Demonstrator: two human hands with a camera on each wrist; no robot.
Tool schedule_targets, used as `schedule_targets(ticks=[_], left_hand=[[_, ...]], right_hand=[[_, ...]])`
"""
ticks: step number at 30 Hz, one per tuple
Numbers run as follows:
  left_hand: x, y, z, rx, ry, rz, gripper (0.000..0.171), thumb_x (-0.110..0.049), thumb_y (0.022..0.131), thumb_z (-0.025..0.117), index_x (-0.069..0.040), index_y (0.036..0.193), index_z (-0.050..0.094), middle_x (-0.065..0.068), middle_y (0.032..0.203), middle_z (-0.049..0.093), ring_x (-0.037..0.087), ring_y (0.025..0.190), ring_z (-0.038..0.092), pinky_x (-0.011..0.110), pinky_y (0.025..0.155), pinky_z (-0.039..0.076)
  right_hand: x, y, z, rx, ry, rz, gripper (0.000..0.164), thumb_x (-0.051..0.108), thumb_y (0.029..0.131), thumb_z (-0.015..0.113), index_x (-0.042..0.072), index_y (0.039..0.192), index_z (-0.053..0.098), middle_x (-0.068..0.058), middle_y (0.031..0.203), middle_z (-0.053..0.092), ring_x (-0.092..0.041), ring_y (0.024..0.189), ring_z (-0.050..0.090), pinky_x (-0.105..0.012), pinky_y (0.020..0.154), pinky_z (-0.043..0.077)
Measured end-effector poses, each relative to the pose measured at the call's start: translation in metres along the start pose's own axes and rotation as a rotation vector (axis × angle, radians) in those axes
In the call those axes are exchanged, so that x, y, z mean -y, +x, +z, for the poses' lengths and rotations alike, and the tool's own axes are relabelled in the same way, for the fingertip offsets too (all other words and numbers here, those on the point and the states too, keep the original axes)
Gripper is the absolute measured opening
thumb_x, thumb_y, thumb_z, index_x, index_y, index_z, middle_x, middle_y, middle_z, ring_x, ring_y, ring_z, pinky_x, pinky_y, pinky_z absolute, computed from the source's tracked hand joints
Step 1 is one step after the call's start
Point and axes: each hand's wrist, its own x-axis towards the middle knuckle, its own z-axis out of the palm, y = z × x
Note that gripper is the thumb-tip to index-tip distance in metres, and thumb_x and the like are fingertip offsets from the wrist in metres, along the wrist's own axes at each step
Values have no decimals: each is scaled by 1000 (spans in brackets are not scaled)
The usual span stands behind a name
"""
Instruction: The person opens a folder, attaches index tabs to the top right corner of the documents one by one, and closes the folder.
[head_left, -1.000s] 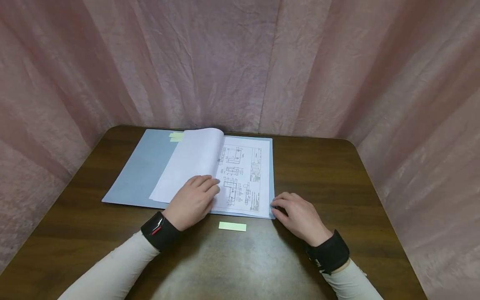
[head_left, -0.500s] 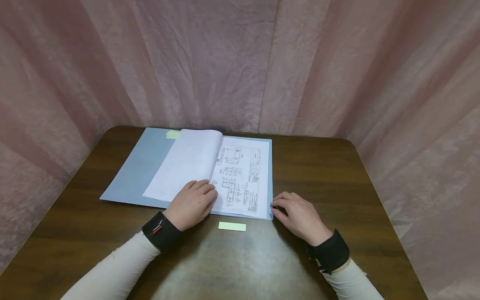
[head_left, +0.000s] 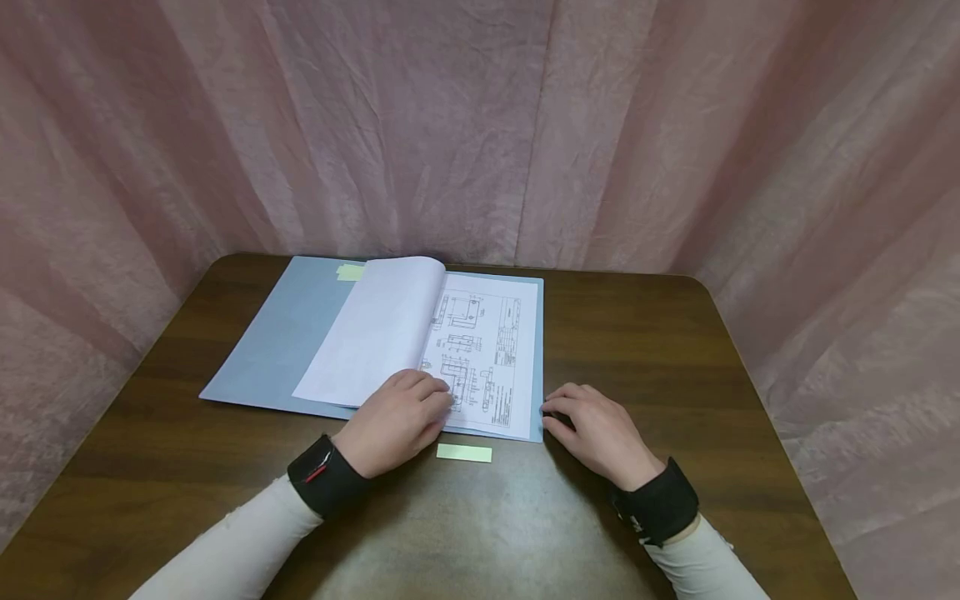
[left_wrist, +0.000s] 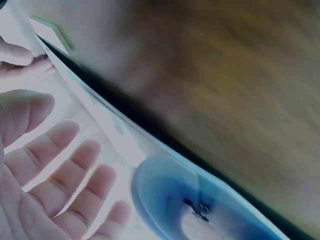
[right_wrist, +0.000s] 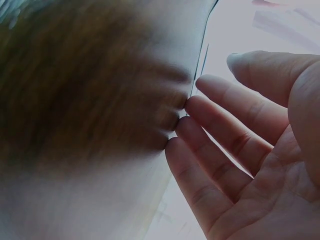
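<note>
Folder (head_left: 258, 354): spread
Left hand (head_left: 397, 423): on pages (head_left: 378, 321), fingers relaxed
Right hand (head_left: 598, 432): at near-right corner, fingers relaxed

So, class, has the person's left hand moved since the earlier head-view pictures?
Yes. The left hand has shifted right and slightly toward the person, coming closer to the green strip, which has stayed put.

a dark brown wood-grain surface (head_left: 630, 358) has rounded far corners; dusty-pink curtains (head_left: 465, 133) hang in vertical folds behind the surface and along both its sides; pale glare (head_left: 465, 525) lies on its near middle.
</note>
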Motion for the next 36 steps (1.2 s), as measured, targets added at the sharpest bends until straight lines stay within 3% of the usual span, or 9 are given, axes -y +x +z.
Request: schedule_targets(ticks=[6,16,26,36], left_hand=[[-9,0,0,48,-36,17,33,-35,87,74,-19,115,70,-5,100,61,16,94,51,37,91,41],[-10,-1,7,124,-20,11,39,-44,83,77,-21,114,70,-6,97,58,15,89,47,34,82,40],[-10,0,8,108,-20,34,20,-35,85,77,-22,96,68,-9,86,54,13,79,46,32,73,39],[-11,1,5,125,-42,26,19,-32,85,78,-22,97,67,-9,84,54,12,78,47,31,72,39]], right_hand=[[0,0,0,-3,-2,-1,21,31,92,70,20,109,77,9,105,64,-9,93,55,-29,76,48],[0,0,0,-1,2,-2,21,31,92,70,20,108,77,9,105,64,-9,93,56,-29,75,48],[0,0,0,-1,4,-3,21,31,92,70,20,108,77,9,105,64,-9,93,55,-29,75,48],[1,0,-1,7,4,3,22,31,91,70,19,109,77,8,105,65,-10,92,55,-29,76,48]])
